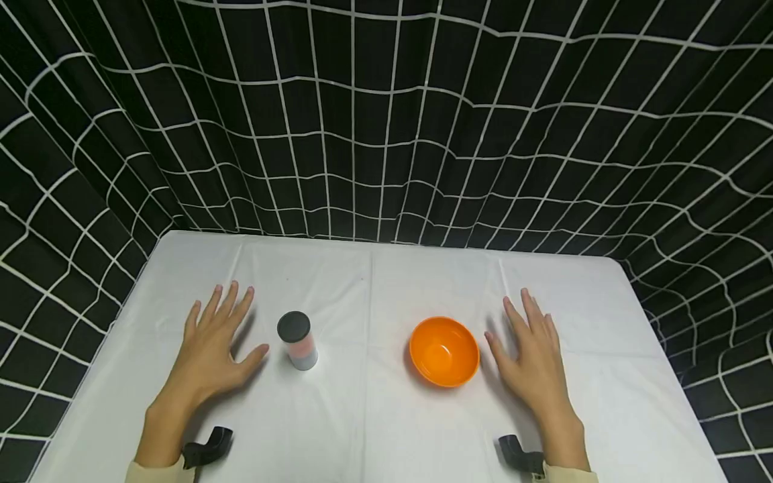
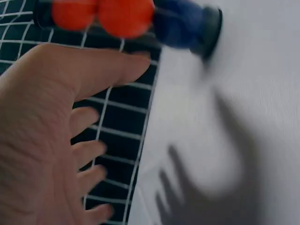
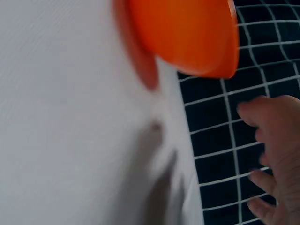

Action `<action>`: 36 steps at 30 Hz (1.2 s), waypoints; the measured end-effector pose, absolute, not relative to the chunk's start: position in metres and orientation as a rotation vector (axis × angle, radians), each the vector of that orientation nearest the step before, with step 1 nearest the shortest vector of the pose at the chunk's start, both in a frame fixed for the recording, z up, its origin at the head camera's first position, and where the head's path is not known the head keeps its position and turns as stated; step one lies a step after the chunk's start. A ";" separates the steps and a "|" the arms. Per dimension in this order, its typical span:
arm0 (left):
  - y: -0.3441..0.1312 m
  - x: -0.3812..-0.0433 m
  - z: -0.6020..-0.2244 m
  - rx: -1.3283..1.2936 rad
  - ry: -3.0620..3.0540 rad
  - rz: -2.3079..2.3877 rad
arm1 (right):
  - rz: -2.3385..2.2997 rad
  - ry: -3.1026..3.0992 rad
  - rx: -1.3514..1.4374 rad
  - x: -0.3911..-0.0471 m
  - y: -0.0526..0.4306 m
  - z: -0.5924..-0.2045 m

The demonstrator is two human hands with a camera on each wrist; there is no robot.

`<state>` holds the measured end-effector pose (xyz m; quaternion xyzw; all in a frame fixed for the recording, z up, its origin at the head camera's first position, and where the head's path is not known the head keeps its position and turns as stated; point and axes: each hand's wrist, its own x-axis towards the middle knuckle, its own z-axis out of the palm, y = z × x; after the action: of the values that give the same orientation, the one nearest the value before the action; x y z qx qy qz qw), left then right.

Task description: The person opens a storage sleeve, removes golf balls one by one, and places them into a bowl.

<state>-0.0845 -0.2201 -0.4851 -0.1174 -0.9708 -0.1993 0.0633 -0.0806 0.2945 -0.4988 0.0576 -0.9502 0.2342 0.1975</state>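
A small cylindrical container (image 1: pixel 300 349) with a dark lid stands upright on the white table. Seen from the left wrist, this container (image 2: pixel 185 23) has round orange-red balls and something blue inside its see-through wall. My left hand (image 1: pixel 211 352) hovers to its left, fingers spread and the thumb pointing toward it, holding nothing. Right of the table's middle sits an orange bowl (image 1: pixel 443 352) with nothing in it. To the right of that bowl, my right hand (image 1: pixel 534 362) is spread above the table, its thumb near the rim and its palm bare.
A white cloth (image 1: pixel 362 429) with fold lines covers the table. Black fabric under a white grid net (image 1: pixel 386 121) hangs along the back and both sides. A dark wrist-worn camera piece (image 1: pixel 208 448) juts inward from the left wrist, and another (image 1: pixel 519 456) from the right.
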 end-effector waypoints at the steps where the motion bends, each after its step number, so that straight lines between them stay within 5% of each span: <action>1: -0.217 -0.084 -0.484 -0.381 -2.951 -0.657 | 0.665 -2.613 0.174 -0.081 0.293 -0.496; 24: -0.172 -0.114 -0.488 -0.676 -2.772 -1.986 | 1.190 -2.470 0.375 -0.076 0.204 -0.444; 36: -0.161 -0.117 -0.488 -0.732 -2.780 -1.957 | 1.322 -2.525 0.553 -0.076 0.150 -0.437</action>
<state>-0.1172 -0.1608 -0.4885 -0.2074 -0.7881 -0.5548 -0.1674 -0.0759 0.1504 -0.4374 0.1890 -0.8635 0.4521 0.1192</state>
